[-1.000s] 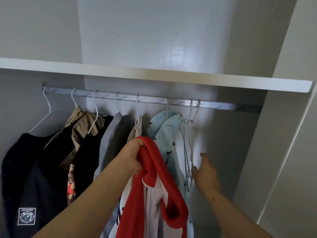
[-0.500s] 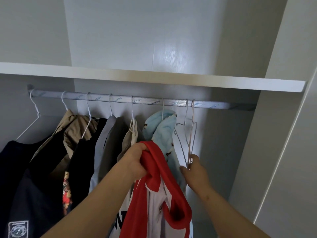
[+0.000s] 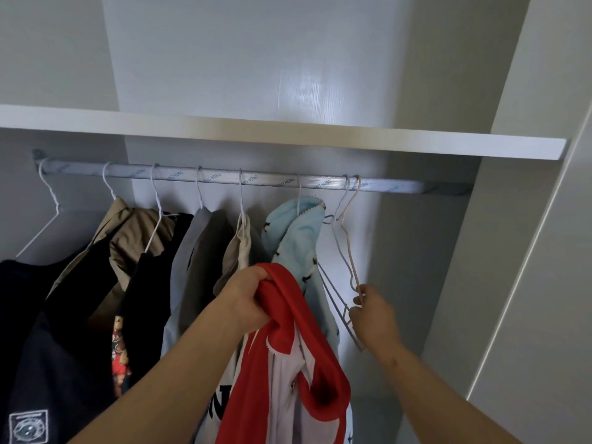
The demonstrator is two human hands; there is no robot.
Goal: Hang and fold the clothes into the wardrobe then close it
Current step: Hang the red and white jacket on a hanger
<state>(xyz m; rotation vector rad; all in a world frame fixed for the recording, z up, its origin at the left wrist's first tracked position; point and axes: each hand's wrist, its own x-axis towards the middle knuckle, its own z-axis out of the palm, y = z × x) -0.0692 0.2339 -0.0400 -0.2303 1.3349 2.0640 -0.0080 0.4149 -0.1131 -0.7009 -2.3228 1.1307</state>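
Head view, wardrobe open. My left grip is clenched on a bunched fold of the red-and-white garment, which hangs from that fist in front of the clothes already on the rail and is not yet on any hanger. My right grip pinches the lower wire of the pale hanger, one of two bare hangers hooked side by side at the right end of the rail. The grey hanger runs just beside the same fingers; I cannot tell whether it is caught in the pinch too. To the left of both hangs the light-blue garment, then a row of darker clothes. The shelf lies directly above the rail.

Step in hand, as I judge it: taking a free hanger for the red-and-white garment. Several pieces are hung, the door is not closed, so the task looks partly done.

The next move calls for lifting the pale hanger's hook up and off the rail without dragging its neighbour along, since the two wires sit close and may tangle. Then each hanger shoulder must be fed through the garment's neck opening, which calls for the left grip to hold that opening open rather than bunched.
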